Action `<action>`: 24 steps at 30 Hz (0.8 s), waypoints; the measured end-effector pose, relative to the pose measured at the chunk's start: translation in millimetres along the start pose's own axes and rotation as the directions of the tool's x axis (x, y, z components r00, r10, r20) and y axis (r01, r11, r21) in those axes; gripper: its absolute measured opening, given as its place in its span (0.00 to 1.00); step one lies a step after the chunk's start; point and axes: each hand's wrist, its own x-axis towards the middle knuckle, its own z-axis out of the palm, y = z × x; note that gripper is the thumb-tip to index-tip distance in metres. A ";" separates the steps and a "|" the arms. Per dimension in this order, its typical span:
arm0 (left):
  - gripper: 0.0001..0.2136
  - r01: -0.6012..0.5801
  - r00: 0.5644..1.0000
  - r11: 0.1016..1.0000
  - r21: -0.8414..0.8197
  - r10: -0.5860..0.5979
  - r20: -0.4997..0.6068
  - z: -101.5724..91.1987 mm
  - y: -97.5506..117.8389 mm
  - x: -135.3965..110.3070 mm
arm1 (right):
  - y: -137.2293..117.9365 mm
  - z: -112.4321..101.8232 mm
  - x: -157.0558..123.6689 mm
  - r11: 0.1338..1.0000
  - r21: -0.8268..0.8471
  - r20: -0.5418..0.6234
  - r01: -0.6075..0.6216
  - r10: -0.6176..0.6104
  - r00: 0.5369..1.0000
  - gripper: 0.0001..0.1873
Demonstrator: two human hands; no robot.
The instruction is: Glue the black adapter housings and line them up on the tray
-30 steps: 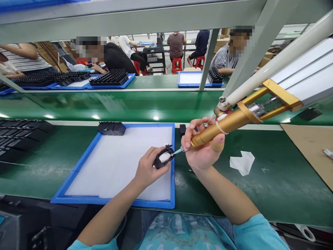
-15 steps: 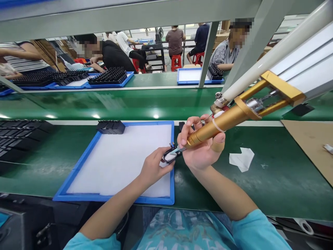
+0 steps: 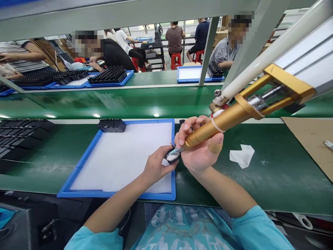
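Note:
My left hand (image 3: 157, 166) is closed on a small black plastic housing (image 3: 171, 160), held near the right rim of the blue tray. A pale surface shows inside the housing. My right hand (image 3: 199, 152) wraps around the front end of a gold glue dispenser (image 3: 221, 123), whose pale nozzle tip (image 3: 176, 151) points down-left into the housing. A tan bandage (image 3: 215, 147) is on a finger of my right hand. The tip's exact contact point is too small to make out.
The blue tray (image 3: 117, 195), lined white, holds several black housings (image 3: 111, 125) at its far left corner. More housings (image 3: 20, 139) stand left. Torn white paper (image 3: 242, 156) and cardboard (image 3: 312, 142) lie right. Co-workers sit beyond the green conveyor (image 3: 117, 102).
Both hands stay together at the housing, which has shifted slightly right in view. The dispenser's front end has moved a little left, and more of its rod shows at the back.

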 end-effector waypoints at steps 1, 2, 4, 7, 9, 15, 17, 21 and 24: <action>0.20 0.009 1.000 1.000 -0.007 -0.009 0.007 0.1 -0.2 -0.1 | -0.1 0.1 0.3 1.000 -0.004 -0.013 -0.011 0.011 1.000 0.23; 0.20 0.021 1.000 1.000 -0.016 -0.021 0.014 0.1 -0.3 -0.1 | -0.2 0.0 0.8 1.000 -0.005 -0.023 -0.018 0.018 1.000 0.24; 0.20 0.052 0.998 0.998 -0.035 -0.051 0.038 -0.1 -0.9 0.1 | -0.2 -0.8 2.0 1.000 -0.007 -0.033 -0.013 0.013 0.999 0.25; 0.19 0.117 0.991 0.992 -0.055 -0.112 0.076 -0.7 -2.5 0.3 | 0.3 -2.8 4.2 1.000 -0.004 -0.035 0.011 -0.011 0.999 0.23; 0.18 0.172 0.983 0.983 -0.063 -0.166 0.083 -1.4 -4.0 0.3 | 0.9 -4.4 5.6 1.000 -0.014 -0.032 0.020 -0.020 0.999 0.23; 0.17 0.283 0.956 0.953 -0.113 -0.269 0.120 -3.8 -9.8 1.1 | -0.4 -14.2 9.2 0.996 -0.080 -0.061 0.032 -0.037 0.997 0.24; 0.16 0.296 0.947 0.949 -0.112 -0.277 0.161 -4.4 -11.7 1.8 | -3.6 -23.9 10.0 0.992 -0.116 -0.077 0.051 -0.060 0.995 0.24; 0.17 0.277 0.949 0.953 -0.120 -0.253 0.186 -5.3 -13.3 2.3 | -17.9 -60.2 9.3 0.946 -0.299 -0.109 0.126 -0.165 0.980 0.21; 0.17 0.238 0.959 0.965 -0.114 -0.214 0.188 -5.0 -13.6 0.8 | -34.4 -100.6 7.3 0.836 -0.521 -0.155 0.175 -0.294 0.943 0.17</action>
